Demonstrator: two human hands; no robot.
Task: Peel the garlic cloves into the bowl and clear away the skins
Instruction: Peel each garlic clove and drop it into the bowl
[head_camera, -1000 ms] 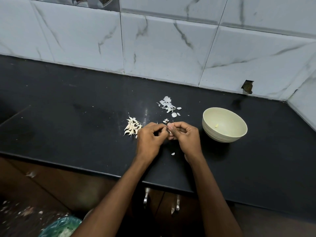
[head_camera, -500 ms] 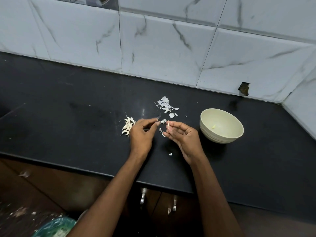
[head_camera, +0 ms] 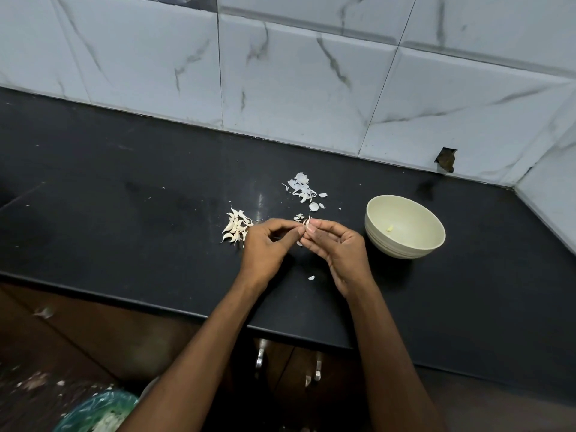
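While both hands meet above the middle of the counter, the left hand [head_camera: 265, 246] curls its thumb and forefinger into a pinch on one side of a small pale garlic clove [head_camera: 307, 225], and the right hand [head_camera: 338, 244] pinches the other side, its remaining fingers loosely bent; the clove is mostly hidden between the fingertips, with only a thin papery sliver showing. At about nine o'clock from the hands, just beside the left knuckles, lies a heap of unpeeled cloves [head_camera: 237, 227], slim, curved and pointed, cream-coloured with dry tips. At about twelve o'clock sits a loose scatter of skins [head_camera: 302, 190], thin white flakes that curl at the edges, and one stray flake [head_camera: 311, 278] lies at six o'clock between the wrists. At three o'clock, near the right hand but apart from it, stands the bowl [head_camera: 405, 243], round, matte, pale cream with faint ridges around its outer wall, holding a small yellowish piece [head_camera: 389, 227] on its inner slope. All of this rests on the counter [head_camera: 124, 219], a smooth black slab with a dull sheen, backed by glossy white wall tiles [head_camera: 296, 82] veined in grey like marble.
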